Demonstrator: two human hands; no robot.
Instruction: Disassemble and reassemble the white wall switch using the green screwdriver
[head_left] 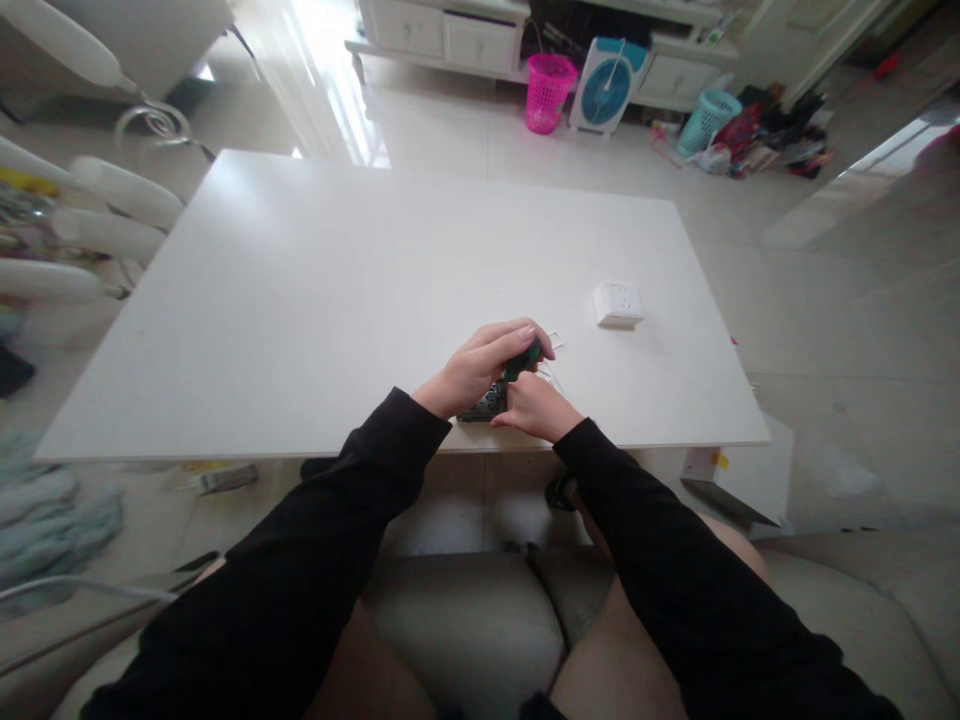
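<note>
My left hand is closed over the green-and-black handle of what looks like a screwdriver, held upright near the table's front edge. Under it lies a dark block with a patterned metallic face, partly covered by both hands. My right hand is closed at the block's right side, its thumb toward the front edge and its fingertips partly hidden. Just beyond my hands lie thin white frame-like pieces, half covered by the fingers. Farther right sits a white box with socket holes on top.
The white table reaches away from me; its front edge is close to my wrists. White chair-like parts stand at the left. Across the floor are a pink basket, a blue-and-white fan and a teal basket.
</note>
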